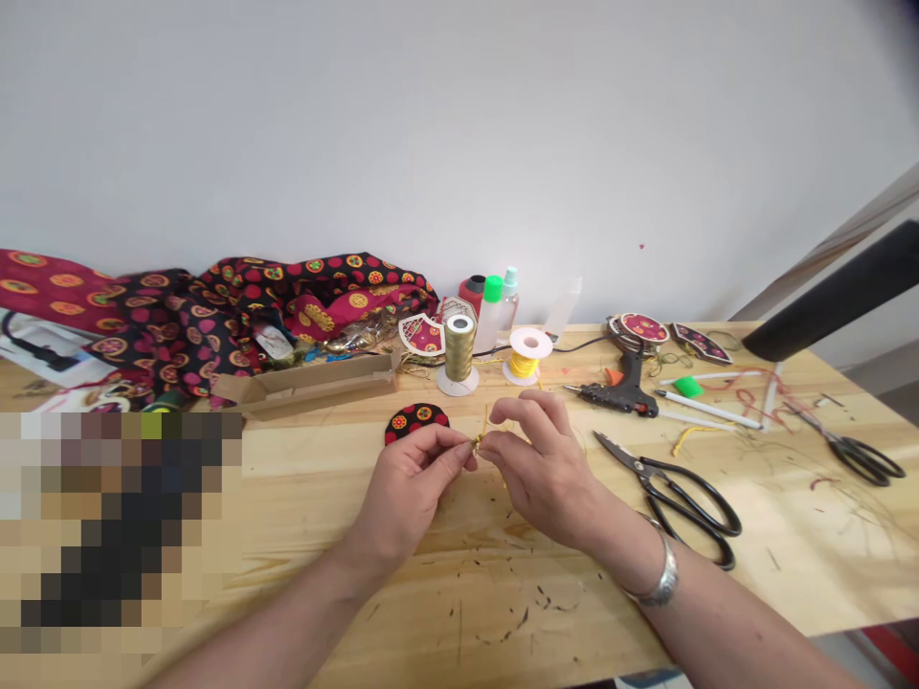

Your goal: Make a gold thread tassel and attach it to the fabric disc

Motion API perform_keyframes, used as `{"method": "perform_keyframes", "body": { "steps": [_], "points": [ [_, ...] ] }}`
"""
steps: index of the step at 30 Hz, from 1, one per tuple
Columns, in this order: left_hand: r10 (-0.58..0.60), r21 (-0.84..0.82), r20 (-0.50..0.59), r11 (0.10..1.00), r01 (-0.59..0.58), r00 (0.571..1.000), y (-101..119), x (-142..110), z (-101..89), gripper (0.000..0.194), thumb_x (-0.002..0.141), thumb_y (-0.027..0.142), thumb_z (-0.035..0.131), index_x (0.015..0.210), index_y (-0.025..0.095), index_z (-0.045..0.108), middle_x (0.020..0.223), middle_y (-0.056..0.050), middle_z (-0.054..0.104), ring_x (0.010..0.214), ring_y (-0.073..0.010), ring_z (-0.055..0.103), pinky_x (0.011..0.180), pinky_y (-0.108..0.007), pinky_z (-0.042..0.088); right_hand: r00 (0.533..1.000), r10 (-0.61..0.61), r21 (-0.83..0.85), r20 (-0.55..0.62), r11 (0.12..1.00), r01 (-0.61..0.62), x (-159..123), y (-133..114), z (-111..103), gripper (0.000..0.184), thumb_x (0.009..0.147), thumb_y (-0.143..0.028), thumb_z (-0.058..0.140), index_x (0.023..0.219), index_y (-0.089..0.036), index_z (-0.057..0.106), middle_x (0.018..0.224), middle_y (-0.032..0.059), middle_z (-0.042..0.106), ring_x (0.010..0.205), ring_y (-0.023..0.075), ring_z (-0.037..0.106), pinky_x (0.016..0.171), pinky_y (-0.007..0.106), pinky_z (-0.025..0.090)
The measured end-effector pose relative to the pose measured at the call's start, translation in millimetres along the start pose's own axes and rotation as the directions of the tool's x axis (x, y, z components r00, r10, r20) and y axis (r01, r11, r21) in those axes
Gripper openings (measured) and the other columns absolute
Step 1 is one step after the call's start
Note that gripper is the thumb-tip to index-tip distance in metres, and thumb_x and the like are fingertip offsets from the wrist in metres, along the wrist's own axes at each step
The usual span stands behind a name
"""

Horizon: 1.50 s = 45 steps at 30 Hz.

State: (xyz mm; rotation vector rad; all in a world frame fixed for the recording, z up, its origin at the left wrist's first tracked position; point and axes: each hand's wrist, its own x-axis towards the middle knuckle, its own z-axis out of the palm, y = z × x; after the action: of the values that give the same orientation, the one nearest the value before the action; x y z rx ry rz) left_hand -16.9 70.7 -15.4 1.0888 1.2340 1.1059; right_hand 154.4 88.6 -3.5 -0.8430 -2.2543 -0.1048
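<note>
Just above the middle of the table, my left hand (413,478) and my right hand (549,469) meet fingertip to fingertip. Both pinch a small knotted yellow cord (477,442), with a thin end standing up between them. Fine detail of the knot is too small to make out. Behind my left fingers lies a round black fabric piece (417,419) with red and yellow dots, partly covered by that hand. A spool of olive-gold thread (459,354) and a spool of yellow cord (529,356) stand beyond my hands.
Large black-handled scissors (671,493) lie right of my right hand, below a black glue gun (621,388). Smaller scissors (854,455) lie far right. Patterned cloth (287,297), a long cardboard box (323,388) and bottles (492,316) line the back. Thread scraps dot the tabletop (402,612).
</note>
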Motion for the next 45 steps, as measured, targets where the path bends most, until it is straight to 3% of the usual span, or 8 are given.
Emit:
{"method": "perform_keyframes", "body": {
  "steps": [7,12,24,45],
  "points": [
    [0.045,0.094,-0.026,0.995,-0.042,0.999,7.5,-3.2,2.2,0.01,0.074,0.028,0.068,0.072,0.019,0.072,0.064,-0.002,0.067,0.054,-0.0128,0.052,0.05,-0.023,0.036,1.0,0.001,0.016,-0.014,1.0,-0.001,0.9,-1.8,-0.7,0.015,0.086,-0.007,0.05,0.08,-0.017,0.059,0.1,0.0091,0.054,0.097,0.0218,0.044,0.084,0.038,0.045],
    [0.099,0.12,0.002,0.988,-0.099,0.995,7.5,-3.5,2.7,0.007,0.076,0.023,0.065,0.072,0.02,0.071,0.068,-0.002,0.068,0.066,-0.0153,0.059,0.064,-0.024,0.044,1.0,-0.012,0.014,-0.027,1.0,0.012,1.9,-2.6,-2.0,0.014,0.086,-0.007,0.05,0.079,-0.017,0.059,0.097,0.0092,0.054,0.095,0.0214,0.044,0.083,0.037,0.045],
    [0.164,0.255,0.028,0.953,-0.166,0.986,5.5,-3.8,0.7,0.011,0.08,0.023,0.061,0.076,0.02,0.07,0.072,-0.002,0.07,0.07,-0.0165,0.062,0.069,-0.025,0.046,1.0,0.031,0.087,0.003,0.996,-0.032,1.6,-3.0,-1.4,0.015,0.084,-0.004,0.05,0.08,-0.015,0.059,0.098,0.0089,0.052,0.094,0.0203,0.042,0.085,0.038,0.045],
    [0.2,0.236,0.051,0.95,-0.206,0.978,3.2,-1.3,-2.6,0.01,0.08,0.023,0.06,0.079,0.018,0.069,0.075,0.0,0.071,0.071,-0.0124,0.062,0.069,-0.019,0.047,0.987,0.15,0.244,-0.065,0.961,-0.13,-1.1,-4.5,5.1,0.007,0.082,-0.011,0.06,0.079,-0.016,0.063,0.088,0.0062,0.055,0.085,0.0174,0.045,0.076,0.032,0.044]
  ]
}}
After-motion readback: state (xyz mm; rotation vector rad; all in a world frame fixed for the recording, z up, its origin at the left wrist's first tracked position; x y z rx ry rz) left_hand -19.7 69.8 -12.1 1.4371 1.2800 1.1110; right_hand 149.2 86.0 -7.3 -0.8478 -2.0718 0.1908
